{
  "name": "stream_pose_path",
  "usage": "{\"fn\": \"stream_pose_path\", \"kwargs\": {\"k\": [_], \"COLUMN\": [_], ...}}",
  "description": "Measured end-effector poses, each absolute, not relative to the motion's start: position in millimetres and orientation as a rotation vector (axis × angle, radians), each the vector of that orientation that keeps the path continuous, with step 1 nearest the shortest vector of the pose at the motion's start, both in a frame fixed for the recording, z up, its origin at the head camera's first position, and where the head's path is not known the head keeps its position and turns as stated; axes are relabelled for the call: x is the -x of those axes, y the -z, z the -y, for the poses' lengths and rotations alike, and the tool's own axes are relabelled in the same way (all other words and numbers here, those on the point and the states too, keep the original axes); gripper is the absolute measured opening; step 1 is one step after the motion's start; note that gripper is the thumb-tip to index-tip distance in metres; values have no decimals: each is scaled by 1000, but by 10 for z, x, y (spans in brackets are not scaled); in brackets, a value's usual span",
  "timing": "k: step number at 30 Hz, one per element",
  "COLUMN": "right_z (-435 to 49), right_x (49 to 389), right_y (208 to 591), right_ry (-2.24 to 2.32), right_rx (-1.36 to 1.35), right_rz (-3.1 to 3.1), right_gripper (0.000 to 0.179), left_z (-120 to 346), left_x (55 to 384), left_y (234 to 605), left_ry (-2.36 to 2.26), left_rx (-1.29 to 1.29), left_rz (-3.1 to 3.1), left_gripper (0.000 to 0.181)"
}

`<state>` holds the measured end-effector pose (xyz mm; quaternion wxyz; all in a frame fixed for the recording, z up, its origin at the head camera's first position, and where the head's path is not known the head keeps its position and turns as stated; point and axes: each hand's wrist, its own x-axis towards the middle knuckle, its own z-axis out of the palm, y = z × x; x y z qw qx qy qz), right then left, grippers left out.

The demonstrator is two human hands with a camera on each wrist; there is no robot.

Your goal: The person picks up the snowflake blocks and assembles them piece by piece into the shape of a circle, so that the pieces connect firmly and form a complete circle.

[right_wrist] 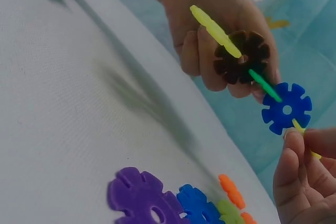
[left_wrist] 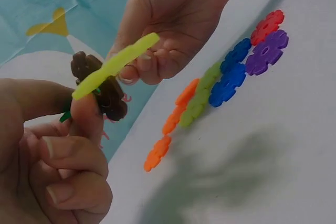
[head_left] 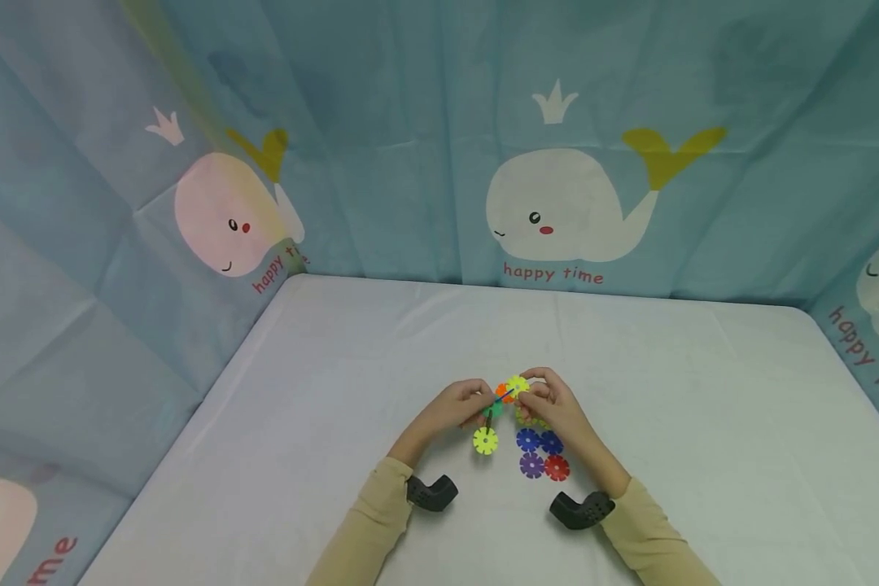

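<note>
Notched plastic snowflake discs are joined edge to edge in a chain between the two hands, raised over the table. In the right wrist view it runs from a yellow disc through a brown disc, a green disc and a blue disc to another yellow disc. My left hand grips the chain around the green disc, fingers partly covering it. With thumb and fingertips, my right hand pinches the end yellow disc, which sits at the blue disc's edge.
Loose discs lie on the white table below and beside the right hand: blue discs, a purple disc, a red disc, yellow-green discs and orange discs. A whale-print curtain stands behind the table.
</note>
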<state>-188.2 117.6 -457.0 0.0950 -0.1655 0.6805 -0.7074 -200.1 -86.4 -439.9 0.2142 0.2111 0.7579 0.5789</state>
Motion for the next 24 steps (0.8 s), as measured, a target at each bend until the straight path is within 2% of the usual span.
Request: {"fn": "stream_pose_path", "kwargs": {"k": [15, 24], "right_z": [-1156, -1045], "right_x": [1872, 1820], "right_y": [4582, 4622], "right_ry": [2076, 2126], "right_rx": [523, 311], "right_rz": [-1960, -1826], "right_gripper": [32, 33], "left_z": [977, 885], "left_x": [2028, 1948], "left_y": [4374, 4320], "left_ry": [-1501, -1494], "left_rx": [-637, -441], "left_rz": [-2076, -2172], "left_gripper": [19, 20]}}
